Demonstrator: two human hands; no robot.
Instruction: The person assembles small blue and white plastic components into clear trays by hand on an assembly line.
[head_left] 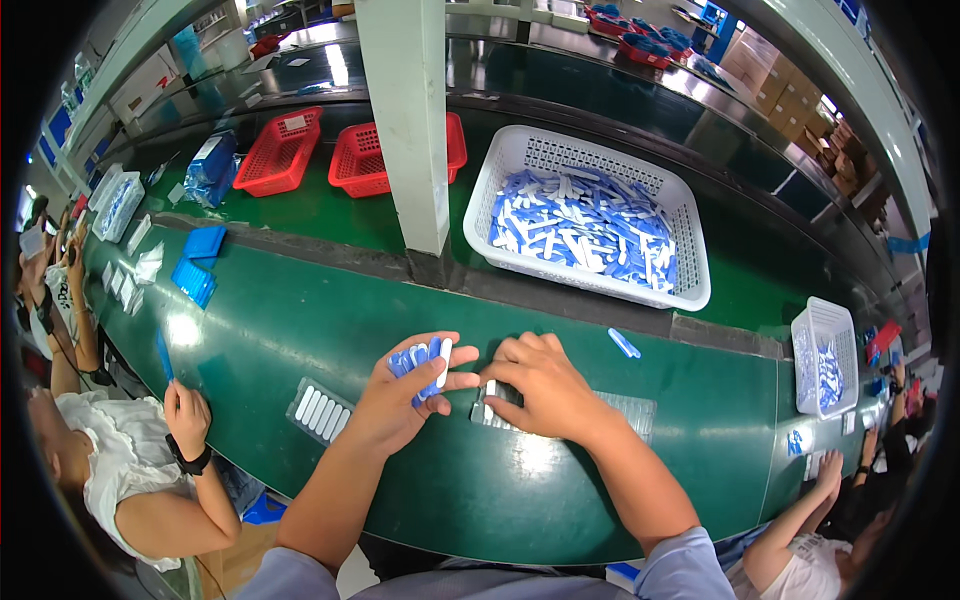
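Note:
My left hand [378, 408] is closed around a bunch of small blue and white plastic strips [416, 362], held up above the green table. My right hand [545, 385] bends over a clear slotted tray [628, 412], its fingers pinched at the tray's left end on a small white strip [490, 390]. Part of that tray is hidden under the hand. To the left of my left forearm lies another clear tray [320, 408] with several white strips in a row. Two loose blue-and-white strips [624, 343] rest beyond my right hand.
Beyond my hands stands a large white basket [585, 285] heaped with strips. A white post [405, 130] rises left of it, near red baskets [282, 150]. Blue packets [195, 280] lie left. A co-worker's hand [187, 415] is at left; another person's arm [800, 510] reaches in at right.

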